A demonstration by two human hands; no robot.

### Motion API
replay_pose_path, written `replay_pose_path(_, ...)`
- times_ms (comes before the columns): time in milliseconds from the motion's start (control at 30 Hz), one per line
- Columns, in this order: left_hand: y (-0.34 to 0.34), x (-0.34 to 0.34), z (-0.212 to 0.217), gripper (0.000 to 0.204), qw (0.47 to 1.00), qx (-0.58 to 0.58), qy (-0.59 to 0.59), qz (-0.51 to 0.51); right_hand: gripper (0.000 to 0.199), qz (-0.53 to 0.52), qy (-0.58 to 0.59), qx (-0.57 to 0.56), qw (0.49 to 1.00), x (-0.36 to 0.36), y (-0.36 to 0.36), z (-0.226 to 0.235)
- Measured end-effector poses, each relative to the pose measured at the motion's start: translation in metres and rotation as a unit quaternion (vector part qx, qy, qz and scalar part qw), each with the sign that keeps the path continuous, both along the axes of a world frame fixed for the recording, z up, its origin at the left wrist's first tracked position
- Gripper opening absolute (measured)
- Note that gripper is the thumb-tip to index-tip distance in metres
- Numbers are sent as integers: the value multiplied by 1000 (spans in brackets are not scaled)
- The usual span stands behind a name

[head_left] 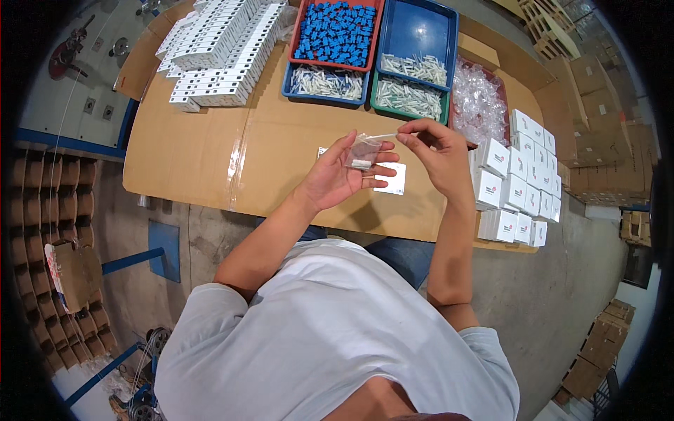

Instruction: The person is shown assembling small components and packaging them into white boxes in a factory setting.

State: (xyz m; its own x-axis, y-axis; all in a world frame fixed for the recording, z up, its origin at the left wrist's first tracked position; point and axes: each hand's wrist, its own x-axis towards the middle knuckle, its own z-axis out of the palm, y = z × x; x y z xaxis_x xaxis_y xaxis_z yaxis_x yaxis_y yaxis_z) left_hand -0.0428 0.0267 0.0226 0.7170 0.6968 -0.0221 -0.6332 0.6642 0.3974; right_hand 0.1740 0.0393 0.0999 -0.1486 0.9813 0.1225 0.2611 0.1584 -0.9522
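Observation:
A small clear plastic bag lies across the fingers of my left hand, its thumb pressing on the bag's edge and the other fingers spread behind it. Inside the bag a short white piece shows at the bottom. My right hand pinches a thin whitish stick between thumb and forefinger. The stick's far end reaches the top of the bag; whether it is inside cannot be made out. Beneath my left fingers, a flat white square item rests on the cardboard tabletop, partly hidden by the hand.
Beyond my hands stand a red tray of small blue parts, blue trays and a green tray with thin whitish pieces. Clear plastic bags fill another tray. White boxes are stacked at right, more white boxes far left.

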Motion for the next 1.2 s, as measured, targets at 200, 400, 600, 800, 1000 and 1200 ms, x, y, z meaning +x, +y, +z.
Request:
replay_pose_path(200, -4, 1, -1, 64, 1000, 12, 9, -1, 12, 78, -38, -31, 996, -10, 6, 7)
replay_pose_path(400, -4, 0, -2, 60, 1000, 13, 16, 5, 9, 151, -64, 17, 986, -21, 14, 9)
replay_pose_path(600, -6, 0, 6, 58, 998, 20, 53, 21, 12, 198, -79, -9, 977, -20, 15, 9)
replay_pose_path(800, -8, 0, 12, 60, 993, 37, 109, 25, 15, 273, -112, -1, 956, -14, 14, 21)
replay_pose_path(1000, -10, -1, 17, 52, 948, 147, 260, 108, 15, 265, -126, -32, 955, -14, 23, 24)
replay_pose_path(1200, -10, -4, -1, 29, 874, 182, 385, 233, 17, 243, -140, -19, 960, -15, 24, 27)
